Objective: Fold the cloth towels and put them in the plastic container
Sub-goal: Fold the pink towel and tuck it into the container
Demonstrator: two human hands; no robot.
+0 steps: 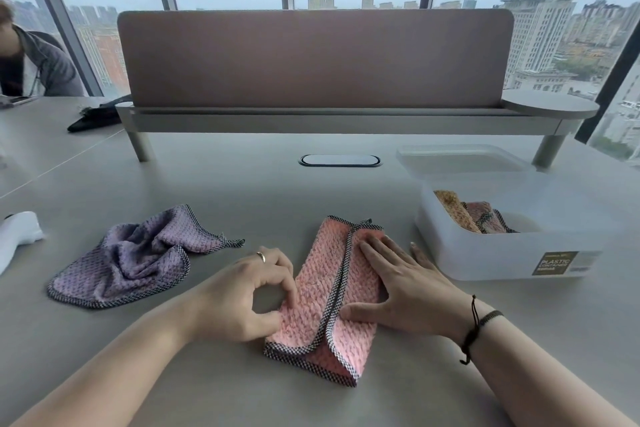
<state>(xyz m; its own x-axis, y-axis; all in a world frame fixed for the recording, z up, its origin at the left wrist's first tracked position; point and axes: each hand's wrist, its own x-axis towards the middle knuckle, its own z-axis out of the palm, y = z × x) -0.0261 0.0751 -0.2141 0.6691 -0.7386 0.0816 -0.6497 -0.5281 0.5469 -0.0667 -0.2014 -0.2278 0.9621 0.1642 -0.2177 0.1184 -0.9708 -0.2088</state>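
A pink towel (320, 277) with a black-and-white checked border lies folded into a narrow strip on the grey table (242, 191). My left hand (239, 295) pinches its left edge between thumb and fingers. My right hand (405, 281) lies flat, fingers spread, on the towel's right half. A crumpled purple towel (138, 253) sits unfolded to the left. The white plastic container (502, 253) stands to the right, open, with folded yellow and pink towels (474, 215) inside.
The container's clear lid (460, 159) lies behind it. A desk divider on a raised shelf (311, 59) spans the back. A white object (17, 236) sits at the left edge, a dark item (93, 118) at back left, where a person sits.
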